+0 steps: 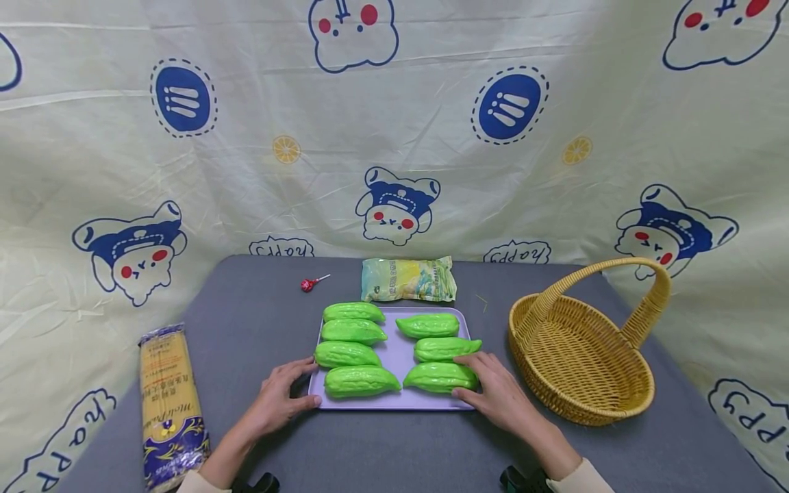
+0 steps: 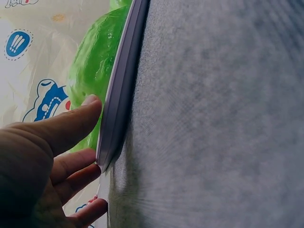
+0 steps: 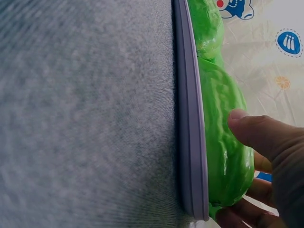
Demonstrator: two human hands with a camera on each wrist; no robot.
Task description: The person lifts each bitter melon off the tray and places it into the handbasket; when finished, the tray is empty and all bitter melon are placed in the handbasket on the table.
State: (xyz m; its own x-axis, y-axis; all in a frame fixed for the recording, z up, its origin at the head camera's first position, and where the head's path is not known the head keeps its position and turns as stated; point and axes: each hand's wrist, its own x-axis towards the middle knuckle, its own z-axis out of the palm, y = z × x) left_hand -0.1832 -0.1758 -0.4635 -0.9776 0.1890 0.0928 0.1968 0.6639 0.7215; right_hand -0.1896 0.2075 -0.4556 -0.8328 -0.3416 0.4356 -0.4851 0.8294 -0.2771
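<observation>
A purple tray holds green bitter melons in two columns, several on the left and 3 on the right. My left hand is at the tray's left rim, thumb near the front corner, fingers spread and holding nothing. In the left wrist view, its fingertips come right up to the tray edge. My right hand grips the outer end of the front-right bitter melon, thumb on the near side and fingers on the far side. This melon lies on the tray in the right wrist view too.
A woven basket with a tall handle stands right of the tray. Behind the tray lie a green-yellow packet and a red lollipop. A spaghetti bag lies at the left table edge. A printed curtain hangs behind.
</observation>
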